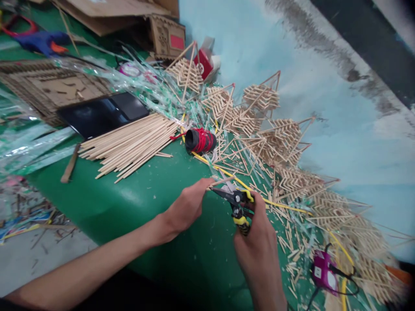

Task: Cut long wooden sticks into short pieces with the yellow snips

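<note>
My left hand [186,207] is closed, pinching a thin wooden stick [224,180] whose end sticks out to the right past the fingertips. My right hand [261,248] is wrapped round the yellow-and-black handles of a pair of cutting pliers [237,198]. The dark, pointed jaws reach to the stick right beside my left fingertips. Whether they touch or close on it, I cannot tell. Just beyond both hands lies a dark tube wound with red cord [201,141]. A bundle of long wooden sticks [132,144] is fanned out to its left.
Several stick-built frames [280,138] line the blue wall. Short stick offcuts [293,255] are scattered at right, near a purple box with a black cable [324,272]. A black phone-like slab [103,114], a blue glue gun [43,42] and clear plastic strips lie on the green table [142,190].
</note>
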Motion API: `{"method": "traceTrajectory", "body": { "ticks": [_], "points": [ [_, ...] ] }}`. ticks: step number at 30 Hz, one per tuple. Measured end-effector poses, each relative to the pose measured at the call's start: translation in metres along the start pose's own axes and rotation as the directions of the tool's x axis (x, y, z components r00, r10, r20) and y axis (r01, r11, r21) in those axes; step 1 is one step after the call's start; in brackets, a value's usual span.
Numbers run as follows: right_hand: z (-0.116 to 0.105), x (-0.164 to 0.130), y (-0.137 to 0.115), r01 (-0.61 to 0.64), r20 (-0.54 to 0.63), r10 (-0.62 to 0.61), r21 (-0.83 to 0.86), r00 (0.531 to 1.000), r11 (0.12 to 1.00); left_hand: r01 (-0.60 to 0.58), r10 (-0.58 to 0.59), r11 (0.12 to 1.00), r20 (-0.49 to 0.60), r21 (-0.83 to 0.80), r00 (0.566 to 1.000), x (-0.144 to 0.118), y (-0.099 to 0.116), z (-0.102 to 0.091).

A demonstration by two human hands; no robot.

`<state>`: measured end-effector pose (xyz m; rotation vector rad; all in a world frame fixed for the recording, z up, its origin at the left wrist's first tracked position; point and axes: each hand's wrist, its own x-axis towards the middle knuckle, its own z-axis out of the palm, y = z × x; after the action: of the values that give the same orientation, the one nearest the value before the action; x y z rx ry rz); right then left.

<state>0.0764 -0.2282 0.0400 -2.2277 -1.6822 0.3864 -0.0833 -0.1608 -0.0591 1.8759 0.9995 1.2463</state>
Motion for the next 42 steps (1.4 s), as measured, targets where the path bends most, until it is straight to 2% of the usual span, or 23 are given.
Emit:
{"method": "traceTrajectory", "body": {
  "ticks": [4, 7, 9, 12, 15, 18, 22, 28, 33, 42],
  "points": [
    [0.001, 0.008, -0.003, 0.142, 0.016, -0.142, -0.198, 0.990, 0.970, -0.077, 0.077, 0.997, 0.006, 0.018, 0.997, -0.004, -0.005, 0.002],
    [-0.002, 0.014, -0.010, 0.204, -0.019, -0.237, -0.444, 0.971, 0.872, -0.090, 0.090, 0.995, 0.009, 0.047, 0.996, -0.005, -0.008, 0.003],
    [-0.005, 0.017, -0.014, 0.246, -0.040, -0.317, -0.542, 0.948, 0.804, -0.086, 0.086, 0.994, 0.002, 0.068, 0.996, -0.005, -0.009, 0.003],
    [-0.010, 0.020, -0.015, 0.336, -0.042, -0.429, -0.555, 0.902, 0.761, -0.083, 0.083, 0.993, 0.003, 0.088, 0.997, -0.005, -0.009, 0.004],
    [-0.013, 0.022, -0.015, 0.407, -0.005, -0.479, -0.519, 0.878, 0.751, -0.091, 0.090, 0.991, 0.009, 0.095, 0.996, -0.005, -0.009, 0.005],
    [-0.016, 0.023, -0.016, 0.435, 0.031, -0.491, -0.516, 0.870, 0.738, -0.083, 0.082, 0.992, 0.014, 0.097, 0.997, -0.006, -0.009, 0.007],
    [-0.019, 0.022, -0.019, 0.413, 0.056, -0.471, -0.579, 0.880, 0.703, -0.061, 0.059, 0.994, 0.031, 0.090, 0.998, -0.005, -0.009, 0.007],
    [-0.023, 0.024, -0.021, 0.377, 0.099, -0.423, -0.663, 0.900, 0.647, 0.022, -0.027, 0.998, 0.076, 0.063, 0.997, -0.005, -0.010, 0.008],
    [-0.026, 0.029, -0.024, 0.396, 0.127, -0.444, -0.704, 0.887, 0.590, 0.090, -0.093, 0.995, 0.081, 0.036, 0.992, -0.006, -0.016, 0.013],
    [-0.023, 0.029, -0.025, 0.406, 0.154, -0.428, -0.693, 0.891, 0.596, 0.129, -0.126, 0.990, 0.060, -0.049, 0.990, -0.008, -0.019, 0.016]
  ]
}}
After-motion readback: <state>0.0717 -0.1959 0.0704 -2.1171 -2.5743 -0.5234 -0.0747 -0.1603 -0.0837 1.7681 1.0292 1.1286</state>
